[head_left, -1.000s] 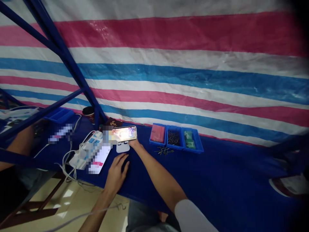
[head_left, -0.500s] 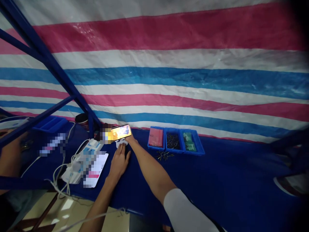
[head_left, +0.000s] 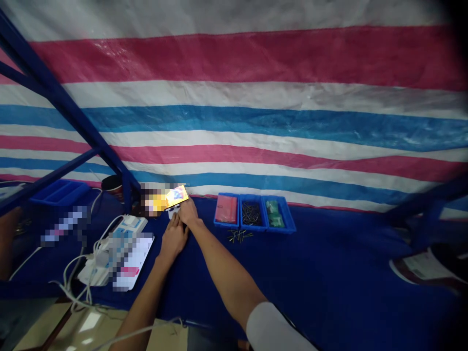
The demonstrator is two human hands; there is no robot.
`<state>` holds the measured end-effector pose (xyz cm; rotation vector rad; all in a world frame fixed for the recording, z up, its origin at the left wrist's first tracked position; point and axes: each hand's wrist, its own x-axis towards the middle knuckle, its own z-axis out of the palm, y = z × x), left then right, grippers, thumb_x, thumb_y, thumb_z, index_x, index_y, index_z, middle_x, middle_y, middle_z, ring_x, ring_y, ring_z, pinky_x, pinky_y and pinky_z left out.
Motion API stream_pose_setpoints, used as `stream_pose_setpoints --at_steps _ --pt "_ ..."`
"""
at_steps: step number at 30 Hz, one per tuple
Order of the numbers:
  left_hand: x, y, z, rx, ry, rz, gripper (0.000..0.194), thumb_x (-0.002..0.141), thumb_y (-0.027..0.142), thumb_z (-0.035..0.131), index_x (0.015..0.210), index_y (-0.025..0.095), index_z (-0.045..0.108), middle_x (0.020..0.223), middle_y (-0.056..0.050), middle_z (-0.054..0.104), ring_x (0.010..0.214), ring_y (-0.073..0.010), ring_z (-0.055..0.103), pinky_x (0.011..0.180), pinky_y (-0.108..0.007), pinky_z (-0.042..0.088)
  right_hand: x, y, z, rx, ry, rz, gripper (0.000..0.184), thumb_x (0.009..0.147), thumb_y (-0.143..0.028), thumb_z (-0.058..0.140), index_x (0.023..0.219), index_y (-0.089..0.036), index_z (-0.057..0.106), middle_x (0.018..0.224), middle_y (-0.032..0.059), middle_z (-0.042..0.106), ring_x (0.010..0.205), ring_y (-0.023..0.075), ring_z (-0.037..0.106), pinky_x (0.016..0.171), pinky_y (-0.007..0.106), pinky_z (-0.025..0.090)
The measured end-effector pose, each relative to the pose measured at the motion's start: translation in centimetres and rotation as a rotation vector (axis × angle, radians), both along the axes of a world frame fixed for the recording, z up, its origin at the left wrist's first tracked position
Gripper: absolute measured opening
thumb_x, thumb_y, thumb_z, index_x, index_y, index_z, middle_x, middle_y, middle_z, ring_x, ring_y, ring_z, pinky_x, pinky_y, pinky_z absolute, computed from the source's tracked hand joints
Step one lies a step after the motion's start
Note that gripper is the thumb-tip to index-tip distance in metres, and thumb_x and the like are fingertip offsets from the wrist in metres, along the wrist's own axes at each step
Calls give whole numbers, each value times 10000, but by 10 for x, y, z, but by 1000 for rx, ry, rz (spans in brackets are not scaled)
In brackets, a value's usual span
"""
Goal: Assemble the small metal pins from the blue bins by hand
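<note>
A phone (head_left: 177, 196) with a lit, partly blurred-out screen stands tilted near the back of the blue table. Just below it shows a small white piece with dark marks (head_left: 173, 212), largely covered by my hands. My left hand (head_left: 174, 240) lies palm down on the table, its fingers stretched towards that white piece, and holds nothing I can see. Right beside the phone's lower right edge is my right hand (head_left: 189, 211), crossing close above the left fingertips. Its fingers are hidden, so whether it grips the phone or the white piece is unclear.
Right of my hands sits a blue three-part bin (head_left: 254, 227) with pink packets, dark screw-like pieces and green packets; several loose pieces (head_left: 239, 236) lie before it. To the left are a power strip (head_left: 126, 231) with cables, another phone (head_left: 135, 263) and a blue metal frame (head_left: 91, 131).
The view has shifted slightly right. My right hand has come out from behind the phone's end to its front lower edge, nearer my left hand. The phone is tilted more steeply.
</note>
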<state>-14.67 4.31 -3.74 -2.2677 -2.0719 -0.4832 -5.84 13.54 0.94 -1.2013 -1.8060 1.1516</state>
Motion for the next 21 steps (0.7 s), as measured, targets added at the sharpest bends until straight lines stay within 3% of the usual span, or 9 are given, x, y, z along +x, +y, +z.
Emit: stream_pose_setpoints --at_steps 3,7,10,12,14,17,19,21 --pt "-3 7 -4 -6 16 -20 594 932 266 455 1490 69 408 1552 -190 395 1476 -326 308 1197 -464 324 13 -21 -5 99 -87 1 464 911 -58 455 1373 -37 492 1445 180 490 1373 230 341 1182 342 216" --pt "-7 14 -6 -11 24 -44 591 909 173 412 1489 65 408 1544 -188 410 1492 -315 273 1195 -468 320 32 -59 1 179 -177 13 446 977 -131 391 1395 7 464 1443 212 483 1399 251 350 1200 366 219" --pt "-7 19 -7 -11 19 -49 566 917 152 360 1471 55 425 1520 -206 437 1476 -311 314 1177 -488 336 55 -105 17 146 -82 -34 479 1017 -218 371 1474 -80 403 1520 152 424 1456 242 300 1213 401 239" --pt "-3 22 -5 9 26 -18 540 960 231 345 1450 25 439 1507 -227 446 1471 -326 319 1173 -496 335 76 -143 32 138 21 -1 484 1032 -292 379 1501 -174 387 1565 93 374 1468 211 297 1214 393 266" --pt "2 22 -2 13 28 17 574 999 333 326 1436 -20 441 1501 -251 441 1463 -340 328 1177 -480 330 103 -179 48 104 100 27 469 1033 -340 399 1494 -254 408 1571 39 374 1463 193 318 1209 386 290" --pt "10 13 7 19 -25 67 590 1026 378 294 1445 -10 440 1501 -230 453 1445 -323 368 1191 -460 321 156 -221 69 72 167 25 350 1029 -361 426 1334 -319 591 1407 5 571 1336 197 500 1142 378 390" --pt "15 0 12 41 -77 60 576 1031 387 310 1470 33 424 1526 -195 434 1458 -298 354 1203 -451 313 198 -239 81 54 189 -39 314 1029 -378 419 1147 -324 704 1201 13 688 1157 208 631 1032 370 486" --pt "20 -17 14 53 -135 48 567 1035 408 324 1486 79 419 1550 -160 412 1476 -279 324 1214 -456 303 241 -250 87 16 132 -181 339 1020 -424 420 1009 -322 743 1051 48 717 1034 240 673 917 385 543"
